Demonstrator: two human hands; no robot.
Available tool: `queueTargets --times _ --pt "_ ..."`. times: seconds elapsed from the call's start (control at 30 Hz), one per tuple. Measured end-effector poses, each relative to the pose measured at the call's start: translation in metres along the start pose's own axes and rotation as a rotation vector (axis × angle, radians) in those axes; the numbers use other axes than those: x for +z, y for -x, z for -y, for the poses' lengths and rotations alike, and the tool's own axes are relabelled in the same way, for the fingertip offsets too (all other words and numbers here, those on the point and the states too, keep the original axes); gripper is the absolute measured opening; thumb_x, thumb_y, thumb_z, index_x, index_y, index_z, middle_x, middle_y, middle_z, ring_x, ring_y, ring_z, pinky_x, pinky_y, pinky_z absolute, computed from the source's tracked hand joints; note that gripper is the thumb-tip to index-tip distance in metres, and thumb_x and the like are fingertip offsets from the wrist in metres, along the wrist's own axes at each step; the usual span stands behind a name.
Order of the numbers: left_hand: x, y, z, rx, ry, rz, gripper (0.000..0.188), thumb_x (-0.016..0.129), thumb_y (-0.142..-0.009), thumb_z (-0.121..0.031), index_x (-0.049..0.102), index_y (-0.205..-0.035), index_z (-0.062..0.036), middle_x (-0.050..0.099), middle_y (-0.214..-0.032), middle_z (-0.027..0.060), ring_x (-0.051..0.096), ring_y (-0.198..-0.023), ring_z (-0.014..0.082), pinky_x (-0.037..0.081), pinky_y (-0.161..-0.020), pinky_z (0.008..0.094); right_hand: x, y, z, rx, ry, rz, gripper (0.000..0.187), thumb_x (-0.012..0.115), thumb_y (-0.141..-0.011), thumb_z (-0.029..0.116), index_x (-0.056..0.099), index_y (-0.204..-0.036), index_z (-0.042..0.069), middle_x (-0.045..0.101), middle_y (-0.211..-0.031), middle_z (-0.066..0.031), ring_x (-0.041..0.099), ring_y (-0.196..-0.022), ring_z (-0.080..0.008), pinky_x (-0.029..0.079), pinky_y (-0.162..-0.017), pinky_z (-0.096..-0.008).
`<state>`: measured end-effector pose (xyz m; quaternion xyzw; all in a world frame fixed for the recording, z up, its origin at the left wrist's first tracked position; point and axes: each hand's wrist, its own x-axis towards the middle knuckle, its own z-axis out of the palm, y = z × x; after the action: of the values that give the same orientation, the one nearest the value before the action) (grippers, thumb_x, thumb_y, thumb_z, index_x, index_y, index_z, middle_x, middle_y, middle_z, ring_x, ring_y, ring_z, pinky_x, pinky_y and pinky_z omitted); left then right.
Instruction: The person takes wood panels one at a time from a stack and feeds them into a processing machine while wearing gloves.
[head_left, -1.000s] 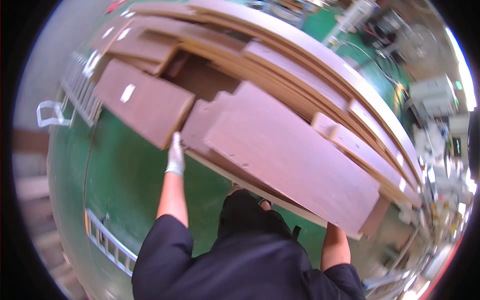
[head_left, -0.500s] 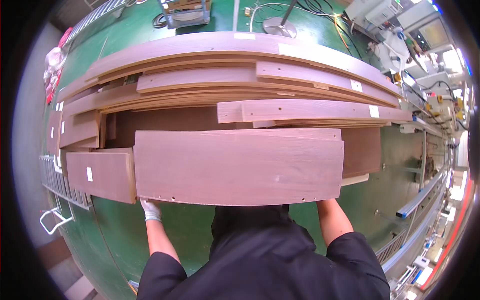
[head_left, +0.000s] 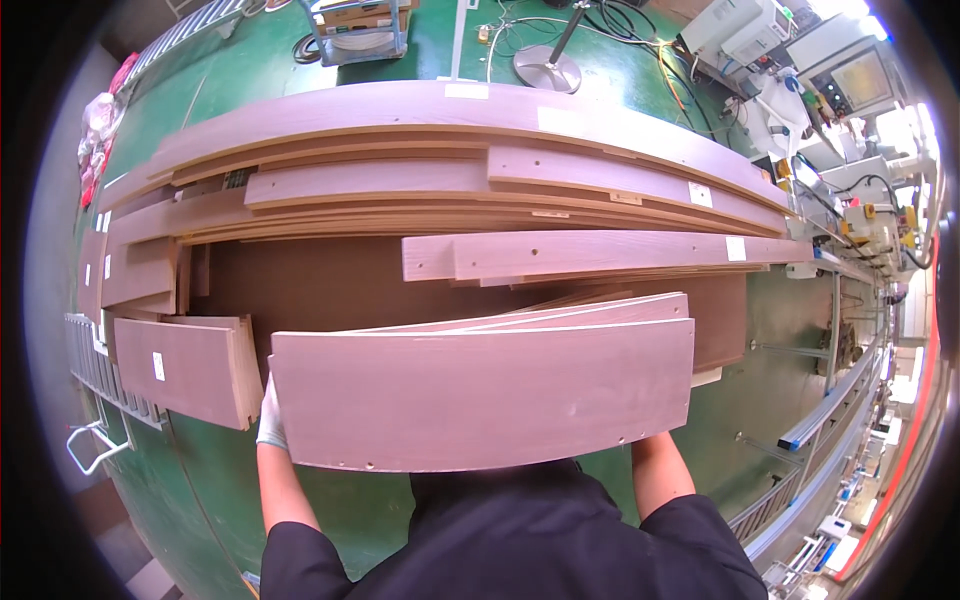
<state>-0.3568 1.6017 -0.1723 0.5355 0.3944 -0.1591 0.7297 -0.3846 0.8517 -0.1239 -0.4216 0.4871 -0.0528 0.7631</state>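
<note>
A wide reddish-brown wooden board (head_left: 480, 395) is held between my hands in front of my body, tilted with its face up. Small holes dot its near edge, and the ends of more boards (head_left: 640, 312) fan out behind it. My left hand (head_left: 270, 415), in a white glove, grips the left end, fingers mostly hidden behind the wood. At the right near corner, my right hand (head_left: 655, 445) holds from below; the board covers its fingers. A short stack of boards (head_left: 185, 370) with a white label stands just left of my left hand.
Long boards (head_left: 330, 185) lie in stepped stacks across the far side, one narrow board (head_left: 600, 255) nearest. A blue cart (head_left: 360, 40), a round metal stand base (head_left: 547, 68) and cables are beyond. Metal rails (head_left: 840, 380) run along the right; a roller conveyor (head_left: 110, 370) is at left.
The held board has come nearer to me and tipped, showing the fanned boards behind it. My left hand has moved up along its left end. The whole view has shifted slightly.
</note>
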Motion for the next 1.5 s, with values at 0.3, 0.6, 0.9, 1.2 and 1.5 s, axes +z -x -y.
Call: queueTargets --times 0.3,0.6,0.9,1.2,1.5 --pt "0.020 -0.011 -0.037 0.013 -0.095 0.050 0.068 0.040 -0.110 -0.057 0.048 -0.154 -0.0058 0.059 -0.145 0.0100 0.056 -0.134 0.0255 0.049 -0.109 0.0418 -0.031 -0.016 -0.008 0.021 -0.066 -0.008 0.051 0.052 -0.105 0.044 0.055 -0.143 0.009 0.064 -0.129 -0.0130 0.063 -0.114 -0.0286 0.054 -0.096 -0.0455" --pt "0.106 0.015 0.021 0.052 -0.029 0.095 0.069 0.038 -0.110 -0.058 0.048 -0.154 -0.0058 0.059 -0.146 0.0107 0.057 -0.134 0.0262 0.049 -0.110 0.0425 -0.067 -0.070 0.055 -0.055 -0.134 -0.016 0.051 0.051 -0.106 0.044 0.056 -0.142 0.008 0.064 -0.129 -0.0131 0.062 -0.115 -0.0286 0.053 -0.097 -0.0457" --pt "0.267 0.058 0.089 0.011 -0.034 0.230 0.069 0.036 -0.111 -0.058 0.047 -0.154 -0.0057 0.058 -0.147 0.0114 0.057 -0.135 0.0269 0.049 -0.110 0.0431 -0.152 -0.135 0.161 -0.126 -0.244 -0.056 0.051 0.050 -0.106 0.044 0.056 -0.141 0.007 0.063 -0.129 -0.0131 0.062 -0.115 -0.0286 0.053 -0.098 -0.0459" --pt "0.408 0.081 0.160 -0.012 0.005 0.313 0.071 0.030 -0.111 -0.059 0.047 -0.154 -0.0056 0.058 -0.147 0.0130 0.057 -0.135 0.0288 0.049 -0.112 0.0445 -0.211 -0.211 0.239 -0.102 -0.277 -0.041 0.051 0.050 -0.106 0.044 0.056 -0.140 0.006 0.063 -0.129 -0.0132 0.061 -0.116 -0.0286 0.053 -0.098 -0.0461" --pt "0.512 0.128 0.185 -0.114 -0.136 0.143 0.074 0.025 -0.111 -0.060 0.048 -0.155 -0.0048 0.055 -0.154 0.0135 0.055 -0.138 0.0299 0.044 -0.115 0.0438 -0.223 -0.235 0.258 -0.048 -0.215 -0.008 0.052 0.049 -0.106 0.043 0.056 -0.139 0.004 0.062 -0.128 -0.0132 0.061 -0.116 -0.0287 0.053 -0.099 -0.0463"
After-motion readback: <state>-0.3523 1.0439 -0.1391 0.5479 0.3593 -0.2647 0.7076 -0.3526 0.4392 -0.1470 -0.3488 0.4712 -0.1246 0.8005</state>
